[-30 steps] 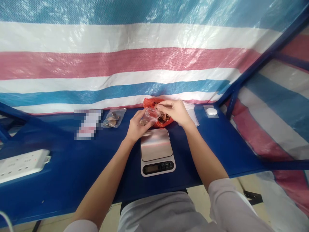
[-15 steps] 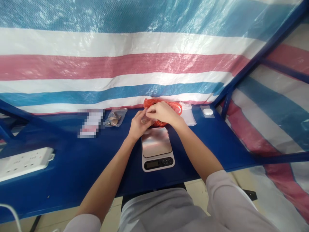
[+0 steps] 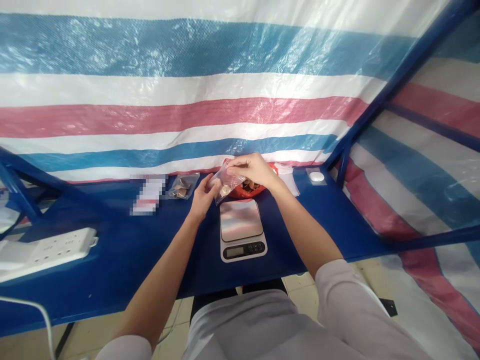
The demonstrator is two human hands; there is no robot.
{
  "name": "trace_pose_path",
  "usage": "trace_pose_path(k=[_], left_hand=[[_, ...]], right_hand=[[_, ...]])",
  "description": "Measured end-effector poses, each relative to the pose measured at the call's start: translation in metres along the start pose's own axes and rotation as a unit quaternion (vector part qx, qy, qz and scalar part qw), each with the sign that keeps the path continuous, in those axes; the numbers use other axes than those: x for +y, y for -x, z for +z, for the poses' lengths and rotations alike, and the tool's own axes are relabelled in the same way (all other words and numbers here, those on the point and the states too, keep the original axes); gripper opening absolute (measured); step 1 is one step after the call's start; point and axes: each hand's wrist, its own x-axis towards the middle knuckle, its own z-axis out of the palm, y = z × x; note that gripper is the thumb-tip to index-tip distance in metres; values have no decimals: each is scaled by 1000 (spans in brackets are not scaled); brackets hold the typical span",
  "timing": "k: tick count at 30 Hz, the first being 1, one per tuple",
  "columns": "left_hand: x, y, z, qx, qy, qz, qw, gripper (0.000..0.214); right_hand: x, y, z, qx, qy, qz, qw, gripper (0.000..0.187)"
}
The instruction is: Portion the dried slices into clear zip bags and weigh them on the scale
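My left hand (image 3: pixel 202 196) and my right hand (image 3: pixel 252 169) both pinch a small clear plastic bag (image 3: pixel 226 182) with a few brown pieces inside, held just above the far edge of a small digital kitchen scale (image 3: pixel 242 227) with a steel platform. Behind my right hand a red plastic bag (image 3: pixel 258 187) lies open with brown pieces in it. The scale's platform has nothing on it.
On the blue table (image 3: pixel 112 255) a filled clear bag (image 3: pixel 183 186) lies left of my hands, beside a blurred card. A white power strip (image 3: pixel 45 251) sits at the left. Flat clear bags (image 3: pixel 290 179) and a small white object (image 3: pixel 317 176) lie right. Striped tarp stands behind.
My right hand left the red bag and came to the small clear bag. Both hands now hold the bag up by its top edge. The view has tilted upward a little.
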Motion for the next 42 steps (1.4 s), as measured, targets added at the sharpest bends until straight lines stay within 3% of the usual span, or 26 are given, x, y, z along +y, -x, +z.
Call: trace_pose_path(k=[6, 10, 15, 20, 25, 31, 42], left_hand=[[18, 6, 8, -41, 190, -61, 979, 60], [30, 5, 11, -47, 212, -91, 972, 45], [41, -9, 15, -4, 193, -76, 978, 58], [53, -27, 19, -23, 99, 5, 995, 68], [65, -42, 22, -64, -42, 64, 995, 69], [78, -59, 27, -128, -152, 119, 973, 62], [93, -90, 43, -190, -322, 191, 908, 52]], right_hand=[[7, 2, -3, 81, -41, 13, 996, 22], [25, 6, -4, 149, -88, 25, 985, 24], [48, 16, -7, 201, -172, 80, 961, 36], [64, 21, -17, 226, -271, 141, 925, 49], [77, 23, -26, 242, -288, 176, 910, 49], [84, 21, -31, 219, -288, 188, 913, 46], [98, 25, -30, 249, -301, 191, 901, 36]])
